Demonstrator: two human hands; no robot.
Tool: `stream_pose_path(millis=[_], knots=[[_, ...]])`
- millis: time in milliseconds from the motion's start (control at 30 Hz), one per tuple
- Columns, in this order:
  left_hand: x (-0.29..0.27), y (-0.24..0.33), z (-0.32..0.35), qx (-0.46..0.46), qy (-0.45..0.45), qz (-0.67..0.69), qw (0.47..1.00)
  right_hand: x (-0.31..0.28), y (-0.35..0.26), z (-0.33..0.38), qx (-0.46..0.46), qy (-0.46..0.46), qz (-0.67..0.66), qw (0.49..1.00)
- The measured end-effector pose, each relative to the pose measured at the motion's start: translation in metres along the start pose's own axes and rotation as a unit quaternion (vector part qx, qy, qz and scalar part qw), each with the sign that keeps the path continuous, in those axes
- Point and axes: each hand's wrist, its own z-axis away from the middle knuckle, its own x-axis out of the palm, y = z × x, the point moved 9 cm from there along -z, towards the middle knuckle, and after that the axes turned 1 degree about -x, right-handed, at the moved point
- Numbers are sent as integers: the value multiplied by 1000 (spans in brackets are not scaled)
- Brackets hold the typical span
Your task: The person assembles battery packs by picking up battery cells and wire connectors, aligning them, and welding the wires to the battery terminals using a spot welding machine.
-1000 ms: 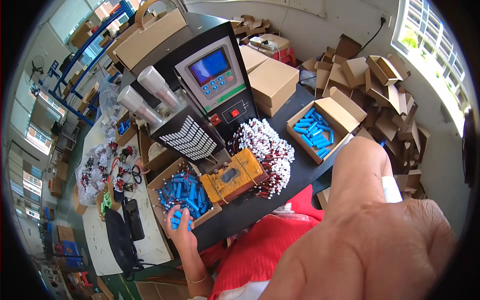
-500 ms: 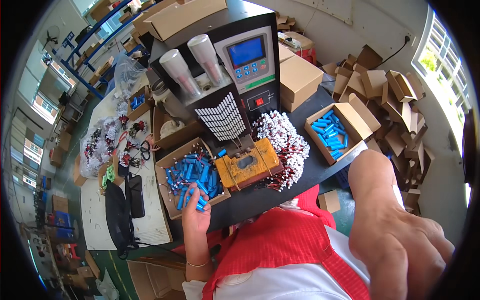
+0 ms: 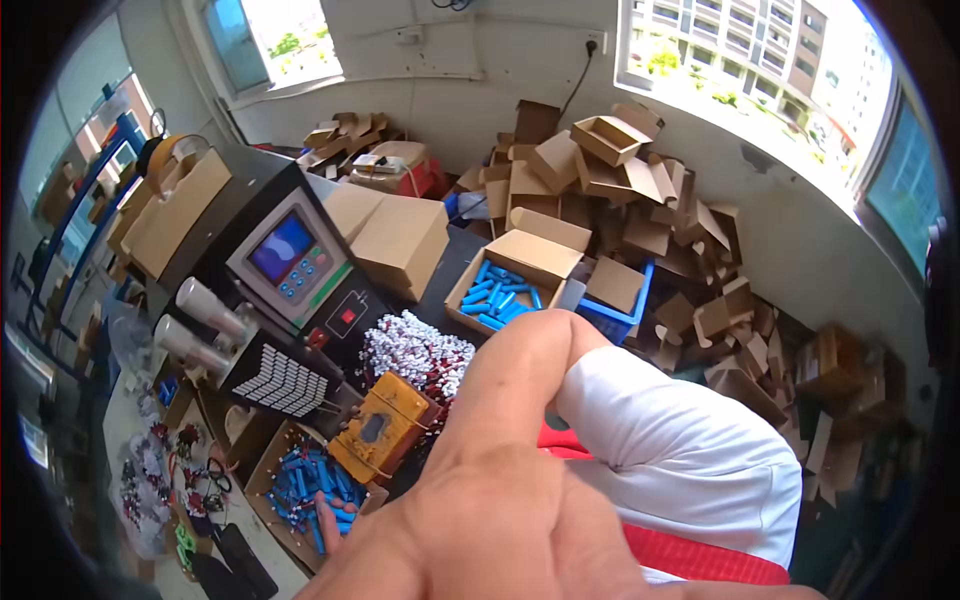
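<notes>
In the head view, blue-wrapped cylindrical cells [image 3: 308,480] are filling a cardboard box [image 3: 374,497] beside an orange block [image 3: 402,405], and more blue cylinders [image 3: 500,293] are lying in an open carton [image 3: 535,252] farther right on the black surface [image 3: 437,297]. Each cell is looking light, stiff and smooth, probably slippery when several are being gathered at once. The bundled wire leads with white connectors [image 3: 415,345] are looking soft by comparison, likely fragile at their joints. The middle of a cell's body is offering the best hold, with no strain falling on any wires.

The left hand [image 3: 332,530] is resting at the box among the cells, but the right forearm [image 3: 500,400] is covering much of it; whether it is gripping any cannot be told. The right hand [image 3: 480,545] is looming near the lens, its fingers hidden, so its state cannot be told either.

Compared with half a second ago, the view is facing farther right: the forearm is crossing the middle, a blue crate [image 3: 612,322] is showing plainly, and the left hand, then clearly holding cells, is now mostly hidden.
</notes>
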Motion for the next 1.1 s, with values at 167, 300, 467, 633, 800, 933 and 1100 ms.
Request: stream_pose_path(millis=[167, 300, 467, 633, 800, 933, 1100], knots=[[10, -18, -18, -78, -55, 2, 995, 15, 24, -7, 113, 1, -205, 972], [9, -20, -12, -94, -77, 11, 993, 30, 51, 2, 160, -47, -218, 962], [1, -12, 0, -59, -68, 27, 996, 46, 117, 47, 162, -218, 190, 943], [-22, 6, 17, 32, 15, 80, 996, 13, 21, 2, 34, 187, 149, 971], [-24, 8, 25, 71, 52, 120, 989, 25, 38, -18, -60, 115, 143, 981], [4, 2, 27, 75, 50, 98, 991, 37, -11, 1, -191, 57, 214, 956], [0, 3, 27, 67, 45, 125, 989, 61, -51, 30, -331, 12, 321, 887]])
